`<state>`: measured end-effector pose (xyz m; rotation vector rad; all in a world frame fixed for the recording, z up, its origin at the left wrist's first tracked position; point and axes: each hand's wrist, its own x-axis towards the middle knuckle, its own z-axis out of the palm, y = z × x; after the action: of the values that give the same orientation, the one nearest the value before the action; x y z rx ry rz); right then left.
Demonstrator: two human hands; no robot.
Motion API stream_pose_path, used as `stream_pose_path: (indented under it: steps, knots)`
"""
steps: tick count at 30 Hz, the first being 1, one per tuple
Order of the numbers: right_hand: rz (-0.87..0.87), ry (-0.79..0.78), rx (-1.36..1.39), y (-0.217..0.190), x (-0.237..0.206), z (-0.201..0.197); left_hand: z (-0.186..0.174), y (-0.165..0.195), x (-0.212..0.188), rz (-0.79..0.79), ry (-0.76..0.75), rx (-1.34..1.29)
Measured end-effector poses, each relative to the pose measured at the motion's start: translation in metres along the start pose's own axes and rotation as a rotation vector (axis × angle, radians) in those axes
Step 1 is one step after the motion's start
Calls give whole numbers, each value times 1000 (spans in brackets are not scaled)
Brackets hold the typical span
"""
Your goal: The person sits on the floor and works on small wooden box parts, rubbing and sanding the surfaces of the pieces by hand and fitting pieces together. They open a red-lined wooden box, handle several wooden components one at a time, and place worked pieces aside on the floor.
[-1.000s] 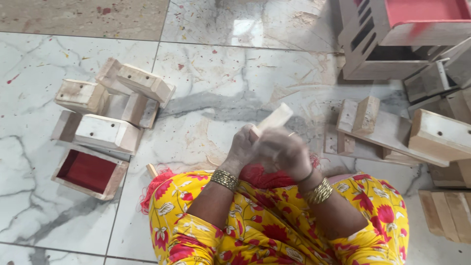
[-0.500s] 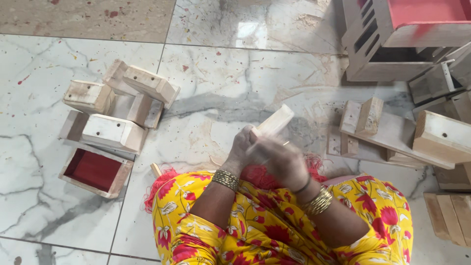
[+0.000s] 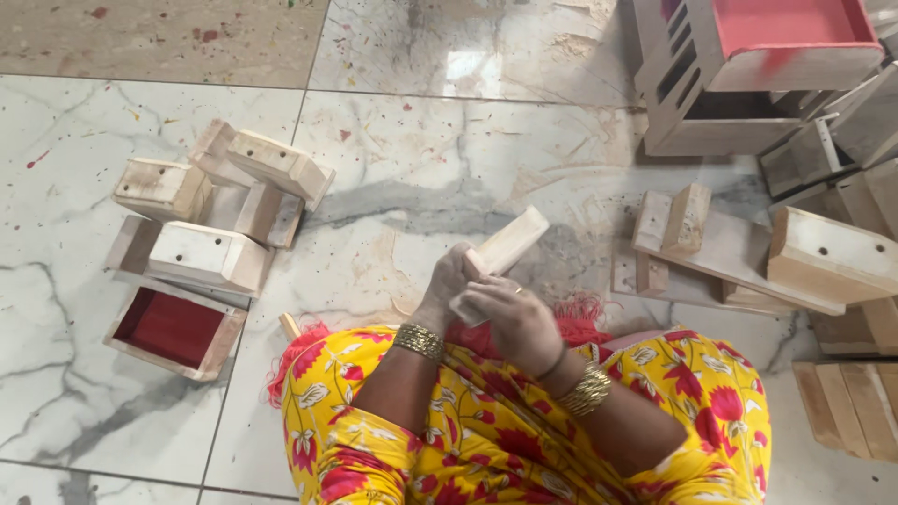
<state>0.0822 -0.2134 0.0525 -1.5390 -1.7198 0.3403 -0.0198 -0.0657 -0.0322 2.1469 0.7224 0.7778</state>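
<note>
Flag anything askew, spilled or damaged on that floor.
Nothing broken. The small wooden boxes at left lie tumbled at odd angles, one red-lined box open side up. Paint specks dot the marble floor. Both hands, left hand and right hand, grip a wooden block.

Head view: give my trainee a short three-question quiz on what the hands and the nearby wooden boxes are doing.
1. True or false: both hands hold the pale wooden block.
2. Which box lies open side up, showing a red lining? A) the box lower left B) the box with two holes at right
3. What does each wrist wear?

Key:
1. True; the left hand and right hand both grasp it.
2. A.
3. A gold bangle.
</note>
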Motion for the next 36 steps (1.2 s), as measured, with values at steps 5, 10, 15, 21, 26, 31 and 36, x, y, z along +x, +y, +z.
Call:
stream_pose_path:
  steps: [5,10,15,21,26,31,36]
  knots:
    - [-44,209,-225,23,16,-27,12,4,3,61,61,215]
    - [-40,172,-399,13,14,-4,7,15,4,44,-43,234]
    - [-188,98,-405,10,9,11,4,15,12,186,-171,85]
    - [45,-66,-801,62,34,-34,7,27,14,190,-185,444]
    - [20,185,-655,71,31,-42,4,43,5,4,-11,-112]
    - [-165,130,-274,44,15,-4,2,25,13,-294,-97,-78]
    - [218,-50,-67,62,23,-25,9,17,10,239,-24,455]
